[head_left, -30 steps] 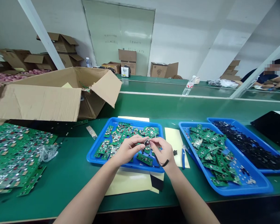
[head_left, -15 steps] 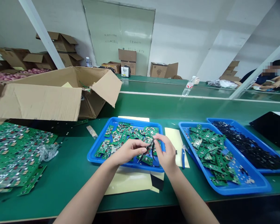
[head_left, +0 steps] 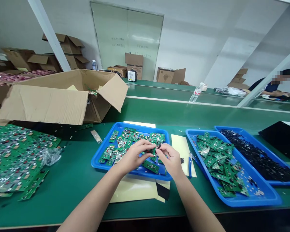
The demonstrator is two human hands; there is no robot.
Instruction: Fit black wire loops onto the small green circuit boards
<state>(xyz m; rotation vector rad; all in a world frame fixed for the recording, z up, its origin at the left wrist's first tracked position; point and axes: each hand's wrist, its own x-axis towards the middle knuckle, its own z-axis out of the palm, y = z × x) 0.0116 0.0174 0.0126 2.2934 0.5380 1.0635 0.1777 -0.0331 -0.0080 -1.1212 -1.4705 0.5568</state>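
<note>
Over the middle blue tray [head_left: 98, 161], my two hands meet at the fingertips. My left hand [head_left: 135, 156] is closed on a small green circuit board [head_left: 153, 150], mostly covered by the fingers. My right hand [head_left: 170, 158] pinches a small black part [head_left: 159, 144] that looks curved, held against the board's end. Its exact kind is too small to make out. Beneath the hands, several loose circuit boards [head_left: 150, 167] lie in the tray.
To the right stand a blue tray [head_left: 253, 203] of circuit boards and another of black parts [head_left: 263, 158]. Blue-handled cutters [head_left: 189, 167] lie on yellowish paper [head_left: 180, 145]. Unseparated board panels [head_left: 16, 158] and an open carton [head_left: 45, 103] are at left. A person [head_left: 273, 83] sits far right.
The black part hung down like a strip from my right fingers; now it looks curled up by the board. My right hand has dropped slightly, and the board in my left hand is turned.
</note>
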